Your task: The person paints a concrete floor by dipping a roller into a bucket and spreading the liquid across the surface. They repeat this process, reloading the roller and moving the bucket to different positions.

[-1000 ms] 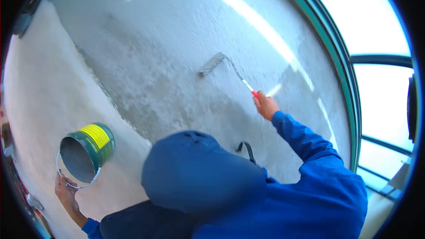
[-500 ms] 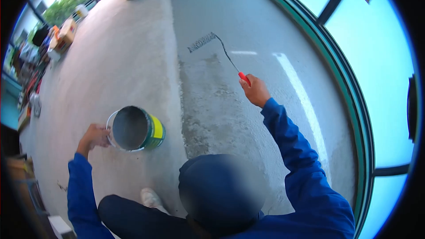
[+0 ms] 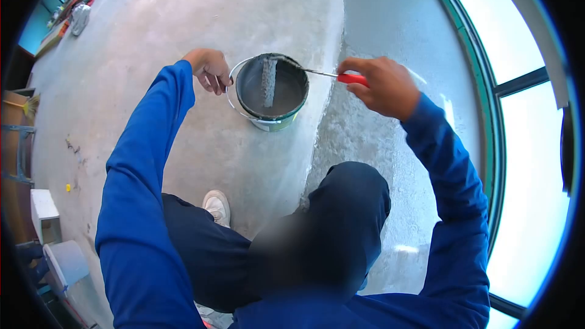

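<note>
R hand (image 3: 385, 87) clamped on red roller handle (image 3: 353, 79); L hand (image 3: 210, 71) on bucket's (image 3: 273, 126) wire handle; concrete flr (image 3: 201, 18) pale L, wet-grey R, beside glazed wall (image 3: 531, 121).

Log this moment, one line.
Left hand: holds white wire handle | right hand: holds red-handled paint roller | roller head: inside round green bucket of grey coating

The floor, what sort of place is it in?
Probably a building being done up: a roller is in a bucket of grey stuff, part of the floor looks wet and grey, and clutter sits at its edge.
</note>
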`<state>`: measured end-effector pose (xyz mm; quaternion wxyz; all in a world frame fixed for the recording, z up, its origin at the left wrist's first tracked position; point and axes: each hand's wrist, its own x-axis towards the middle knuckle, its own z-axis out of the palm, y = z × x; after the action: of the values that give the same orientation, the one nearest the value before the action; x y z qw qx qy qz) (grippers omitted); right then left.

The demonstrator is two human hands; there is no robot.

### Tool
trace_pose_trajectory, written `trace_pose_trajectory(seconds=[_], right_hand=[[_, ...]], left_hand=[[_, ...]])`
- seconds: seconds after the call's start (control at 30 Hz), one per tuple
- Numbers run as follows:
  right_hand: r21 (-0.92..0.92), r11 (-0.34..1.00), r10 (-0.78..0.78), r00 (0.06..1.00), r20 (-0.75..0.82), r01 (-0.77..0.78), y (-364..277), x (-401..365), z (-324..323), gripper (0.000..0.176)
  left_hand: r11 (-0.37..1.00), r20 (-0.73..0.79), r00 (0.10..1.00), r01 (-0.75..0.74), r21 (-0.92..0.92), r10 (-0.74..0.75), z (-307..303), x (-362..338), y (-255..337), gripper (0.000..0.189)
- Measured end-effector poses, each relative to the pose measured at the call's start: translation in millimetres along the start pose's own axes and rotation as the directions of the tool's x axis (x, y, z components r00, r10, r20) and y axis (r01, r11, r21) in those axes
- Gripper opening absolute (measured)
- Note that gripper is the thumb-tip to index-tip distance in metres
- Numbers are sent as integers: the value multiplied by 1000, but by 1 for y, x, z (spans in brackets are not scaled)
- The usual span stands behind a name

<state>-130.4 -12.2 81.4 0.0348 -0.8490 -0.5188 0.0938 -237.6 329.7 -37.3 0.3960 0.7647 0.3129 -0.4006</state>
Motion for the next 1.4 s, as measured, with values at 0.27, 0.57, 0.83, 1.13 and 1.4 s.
trace_pose_trajectory(seconds=[0.27,0.57,0.83,1.13,1.4], right_hand=[[-169,981,134,958,253,-92,-46,79,57,23],[-221,920,330,944,-5,-323,-110,20,26,22],[10,926,358,869,-342,-378,-101,-52,63,26],[330,841,534,754,-383,-429,-99,-80,114,29],[857,359,635,770,65,-369,-82,-89,133,31]], left_hand=[[973,-8,973,-232,-4,232,-1,0,-22,15],[919,130,925,-324,-225,358,-8,29,-50,12],[908,246,888,-327,-260,390,-11,53,-58,15],[922,216,911,-297,-250,352,-7,52,-55,16],[929,149,935,-280,-241,321,-3,35,-53,17]])
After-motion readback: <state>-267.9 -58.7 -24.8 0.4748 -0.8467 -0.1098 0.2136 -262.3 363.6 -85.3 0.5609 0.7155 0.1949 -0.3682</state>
